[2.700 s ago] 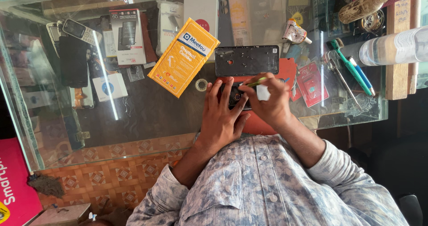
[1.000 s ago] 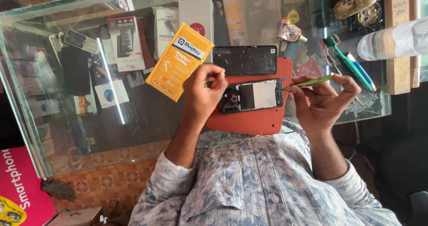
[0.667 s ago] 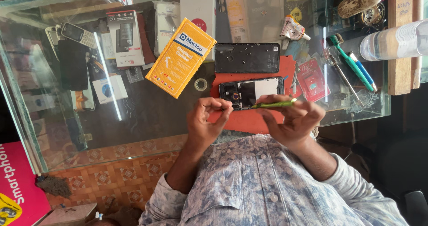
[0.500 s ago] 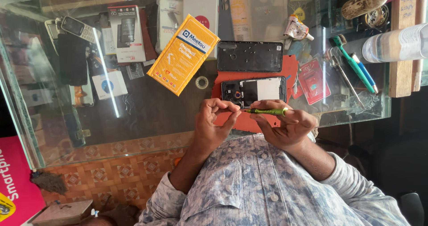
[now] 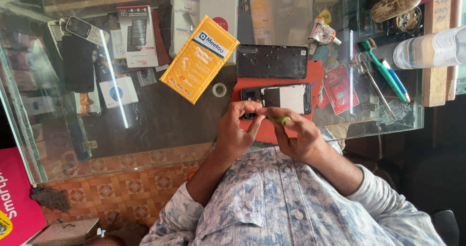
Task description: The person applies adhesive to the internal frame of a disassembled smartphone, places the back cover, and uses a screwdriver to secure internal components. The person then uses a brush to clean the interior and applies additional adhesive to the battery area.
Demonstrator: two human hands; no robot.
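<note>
Both hands on the opened phone (image 5: pixel 276 99) on the red mat (image 5: pixel 315 76): left hand (image 5: pixel 238 129) pinching its lower corner, right hand (image 5: pixel 296 136) gripping a green screwdriver (image 5: pixel 280 120). I'd say screw work (next: steady tip placement).

Glass counter (image 5: pixel 160 129) under hands: glossy, reflective. Opened phone (image 5: pixel 276 99) above fingertips: matt black frame, pale smooth panel. Back cover (image 5: pixel 272 61) beyond it: matt black plastic. Mat (image 5: pixel 318 76) beneath: smooth red. Box (image 5: pixel 199 59) beyond left hand (image 5: pixel 238 132): yellow cardboard, slightly glossy. Tool (image 5: pixel 280 120) in right hand (image 5: pixel 296 136): green plastic.
</note>
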